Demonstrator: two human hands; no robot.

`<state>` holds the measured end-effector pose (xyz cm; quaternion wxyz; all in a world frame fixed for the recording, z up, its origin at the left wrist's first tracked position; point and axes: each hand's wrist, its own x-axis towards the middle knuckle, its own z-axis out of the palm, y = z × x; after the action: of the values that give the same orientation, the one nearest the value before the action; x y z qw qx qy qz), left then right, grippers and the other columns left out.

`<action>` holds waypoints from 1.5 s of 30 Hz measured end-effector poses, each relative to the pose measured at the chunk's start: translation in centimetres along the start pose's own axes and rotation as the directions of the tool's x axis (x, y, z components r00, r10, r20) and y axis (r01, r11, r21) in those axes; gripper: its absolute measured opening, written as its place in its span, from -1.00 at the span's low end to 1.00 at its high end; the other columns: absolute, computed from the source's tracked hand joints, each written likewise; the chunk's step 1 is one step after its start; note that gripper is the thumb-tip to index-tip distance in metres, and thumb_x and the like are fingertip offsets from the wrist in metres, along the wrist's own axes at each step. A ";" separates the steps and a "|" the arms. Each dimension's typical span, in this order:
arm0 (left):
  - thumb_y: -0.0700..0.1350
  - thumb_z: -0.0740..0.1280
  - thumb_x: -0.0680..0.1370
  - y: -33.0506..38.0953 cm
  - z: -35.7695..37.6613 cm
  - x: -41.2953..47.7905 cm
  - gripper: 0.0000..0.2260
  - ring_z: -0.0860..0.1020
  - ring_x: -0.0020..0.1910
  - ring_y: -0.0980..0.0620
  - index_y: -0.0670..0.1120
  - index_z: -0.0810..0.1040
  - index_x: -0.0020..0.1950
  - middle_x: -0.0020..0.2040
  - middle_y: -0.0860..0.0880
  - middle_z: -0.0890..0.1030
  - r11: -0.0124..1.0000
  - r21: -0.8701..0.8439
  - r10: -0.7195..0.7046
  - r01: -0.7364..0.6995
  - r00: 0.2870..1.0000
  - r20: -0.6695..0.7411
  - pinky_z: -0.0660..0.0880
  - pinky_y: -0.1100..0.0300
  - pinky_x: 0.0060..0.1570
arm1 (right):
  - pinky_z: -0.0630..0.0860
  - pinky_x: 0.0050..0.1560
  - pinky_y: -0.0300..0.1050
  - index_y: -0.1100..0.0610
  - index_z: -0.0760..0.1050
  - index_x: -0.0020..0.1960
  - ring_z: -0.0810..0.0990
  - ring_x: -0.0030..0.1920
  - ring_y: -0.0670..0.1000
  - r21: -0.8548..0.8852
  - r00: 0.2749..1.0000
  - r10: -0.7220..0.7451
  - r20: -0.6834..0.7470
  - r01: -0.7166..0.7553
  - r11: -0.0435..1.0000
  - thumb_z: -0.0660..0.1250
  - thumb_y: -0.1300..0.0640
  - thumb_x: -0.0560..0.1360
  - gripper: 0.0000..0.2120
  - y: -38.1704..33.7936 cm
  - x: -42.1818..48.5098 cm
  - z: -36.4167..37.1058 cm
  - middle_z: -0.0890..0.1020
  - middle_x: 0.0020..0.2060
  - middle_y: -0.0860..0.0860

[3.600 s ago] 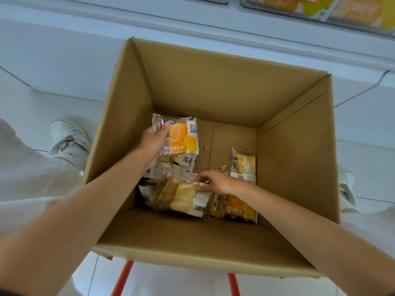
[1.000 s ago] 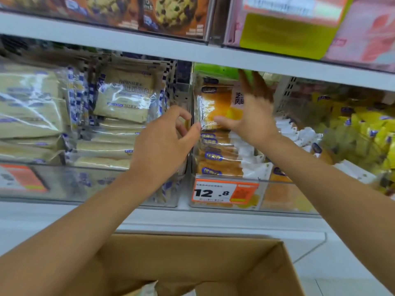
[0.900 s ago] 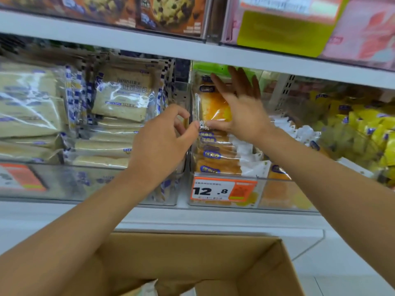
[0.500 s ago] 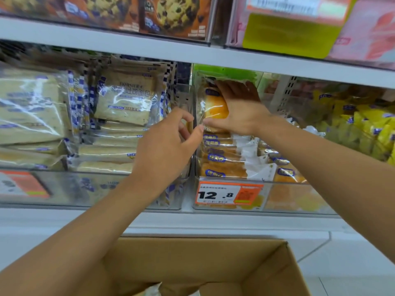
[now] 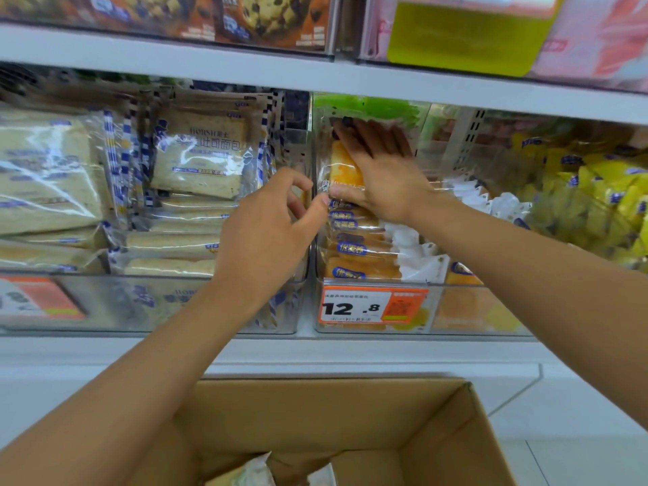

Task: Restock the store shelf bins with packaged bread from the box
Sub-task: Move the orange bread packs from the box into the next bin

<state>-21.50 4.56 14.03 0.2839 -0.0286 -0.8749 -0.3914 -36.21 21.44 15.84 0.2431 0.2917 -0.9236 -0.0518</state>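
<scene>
Right hand (image 5: 382,177) is flat on the orange bread packet (image 5: 342,166), fingers straight and pressing its face, thumb along the lower edge. The packet stands tilted on top of the stack of matching packets (image 5: 357,254) in the clear bin (image 5: 473,310). Left hand (image 5: 270,233) hovers just beside it at the bin divider, fingers loosely curled, holding nothing. Orange price tag (image 5: 371,306) reads 12.8. Pale toast packets (image 5: 200,159) fill the neighbouring bin. Down below, the cardboard box (image 5: 315,415) sits open.

Right hand (image 5: 382,177) presses flat on an orange wrapped bread packet (image 5: 345,166) in a clear plastic bin (image 5: 466,312); left hand (image 5: 270,233) hovers beside it.
</scene>
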 end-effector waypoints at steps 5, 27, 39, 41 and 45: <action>0.15 0.27 0.58 0.4 -0.3 0.0 -0.79 0.56 -0.23 0.12 0.09 0.49 0.14 -0.26 0.14 0.52 0.999 0.014 -0.033 0.033 0.999 0.032 0.49 0.11 -0.18 | -0.02 0.53 0.13 -0.06 -0.03 0.60 0.06 0.55 0.20 0.148 1.000 0.005 -0.004 -0.005 0.989 0.17 -0.37 0.50 -0.19 -0.5 -2.9 -2.7 0.10 0.57 0.11; 0.05 0.39 0.56 -11.7 2.4 -30.0 -0.81 0.56 -0.15 0.04 -0.07 0.56 -0.01 -0.16 0.03 0.58 0.732 0.268 -0.671 0.626 0.597 0.440 0.42 0.19 -0.28 | 0.51 0.17 -0.01 0.06 0.46 0.36 0.53 0.22 0.04 0.414 0.620 -0.057 0.783 -0.451 0.791 0.31 0.00 0.57 -0.62 -17.5 -35.5 9.1 0.55 0.28 0.02; -0.26 0.34 0.57 -18.5 5.8 -34.9 -0.87 0.54 -0.05 -0.04 -0.13 0.55 0.10 -0.03 -0.05 0.56 0.522 0.121 -0.800 0.844 0.435 0.414 0.52 0.04 0.02 | 0.16 0.48 0.04 0.08 0.16 0.56 0.14 0.55 0.13 0.438 0.594 -0.229 0.771 -0.234 0.868 0.20 0.24 0.61 -0.45 -24.0 -37.7 23.9 0.13 0.57 0.11; -0.39 0.24 0.57 -18.1 6.1 -34.1 -0.68 0.51 0.03 0.00 -0.11 0.51 0.27 0.14 -0.06 0.53 0.509 0.093 -0.805 0.856 0.435 0.404 0.48 0.16 -0.01 | 0.43 0.20 -0.04 0.10 0.36 0.45 0.46 0.33 0.16 0.494 0.613 -0.208 0.762 -0.344 0.798 0.21 0.09 0.63 -0.60 -22.8 -36.4 22.9 0.47 0.38 0.12; -0.43 0.31 0.46 -16.0 6.3 -31.1 -0.28 0.45 0.22 0.08 0.11 0.28 0.51 0.32 0.06 0.35 0.411 -0.048 -0.761 0.910 0.372 0.532 0.45 0.34 -0.14 | 0.38 -0.11 -0.11 0.16 0.56 0.17 0.50 -0.02 0.06 0.474 0.410 -0.243 0.879 -0.805 0.356 0.29 0.09 0.58 -0.78 -20.2 -32.5 18.6 0.58 -0.03 0.07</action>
<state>-2.78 3.24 -16.20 -0.1691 0.2933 -0.7202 -0.6055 -11.66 22.29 -18.86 -0.4437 0.0946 -0.8163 0.3576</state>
